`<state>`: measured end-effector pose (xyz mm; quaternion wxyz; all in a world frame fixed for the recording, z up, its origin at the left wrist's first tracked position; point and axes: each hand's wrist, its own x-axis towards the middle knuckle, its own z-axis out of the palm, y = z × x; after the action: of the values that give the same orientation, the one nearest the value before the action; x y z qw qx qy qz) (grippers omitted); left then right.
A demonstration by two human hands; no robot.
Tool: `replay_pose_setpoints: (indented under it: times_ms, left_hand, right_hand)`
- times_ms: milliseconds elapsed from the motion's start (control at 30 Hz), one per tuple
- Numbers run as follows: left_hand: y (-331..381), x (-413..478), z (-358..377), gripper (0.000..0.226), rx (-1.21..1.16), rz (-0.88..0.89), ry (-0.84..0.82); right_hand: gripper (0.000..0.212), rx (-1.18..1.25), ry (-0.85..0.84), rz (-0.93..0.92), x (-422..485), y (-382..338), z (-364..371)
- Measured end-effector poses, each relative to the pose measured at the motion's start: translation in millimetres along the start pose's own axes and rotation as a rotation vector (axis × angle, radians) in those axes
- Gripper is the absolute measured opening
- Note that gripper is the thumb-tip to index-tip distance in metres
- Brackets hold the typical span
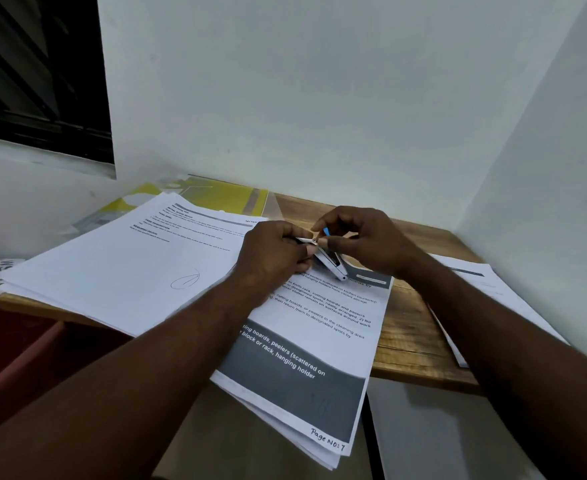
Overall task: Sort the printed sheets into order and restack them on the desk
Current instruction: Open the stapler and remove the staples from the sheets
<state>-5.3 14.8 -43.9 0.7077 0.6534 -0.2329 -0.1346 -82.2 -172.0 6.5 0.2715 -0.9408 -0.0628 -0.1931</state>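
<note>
Item 1. Middle stack of printed sheets: lay askew across the near edge of the desk, its lower end overhanging. The top sheet carried grey bands, printed text and a handwritten "Page No: 7" at its near corner.

Item 2. Left stack: a thicker pile on the desk's left part, touching the middle stack and seeming to overlap its left edge. The top sheet was mostly blank, with a printed heading and a penned oval.

Item 3. Right sheets: a few pages at the desk's right edge, apart from the middle stack and partly hidden by the right forearm.

Item 4. Stapler: small, silver, with a blue part at its top end. It was held tilted just above the far end of the middle stack and appeared hinged open.

Item 5. Left hand: fingers curled round the stapler's thin metal arm.

Item 6. Right hand: thumb and forefinger pinched the stapler's top end by the blue part.

Item 7. Yellow folder: lay flat at the back, partly beneath the left stack.

Item 8. Surroundings: white wall behind and at right; dark window at upper left; red surface below the desk's left end.
</note>
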Motion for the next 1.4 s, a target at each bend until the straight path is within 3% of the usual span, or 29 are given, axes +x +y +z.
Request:
replay_pose_setpoints:
  times_ms: [167, 567, 767, 867, 1033, 1400]
  left_hand:
    - [-2.0, 4.9, -0.1, 0.01, -0.01, -0.017, 0.023]
    - [-4.8, 10.0, -0.5, 0.012, 0.006, -0.011, 0.05]
    - [-4.4, 10.4, -0.4, 0.009, 0.008, -0.01, 0.064]
    - [-4.8, 10.1, -0.1, 0.009, 0.008, -0.004, 0.061]
    - [-4.8, 8.0, 2.3, 0.007, 0.07, 0.058, 0.072]
    - [-2.6, 5.1, -0.1, 0.021, 0.035, 0.051, 0.023]
  right_hand:
    - [0.05, 0.083, 0.118, 0.018, -12.4, 7.4, 17.4]
    - [0.046, 0.194, 0.168, 0.122, -22.6, 18.9, 29.5]
    - [0.065, -0.019, 0.186, 0.043, -22.5, 17.1, 37.9]
    - [0.062, -0.204, 0.248, -0.044, -18.6, 18.2, 41.2]
    - [0.05, -0.288, 0.307, -0.142, -18.0, 21.6, 41.6]
    - [0.041, -0.211, 0.306, -0.115, -18.7, 22.1, 38.8]
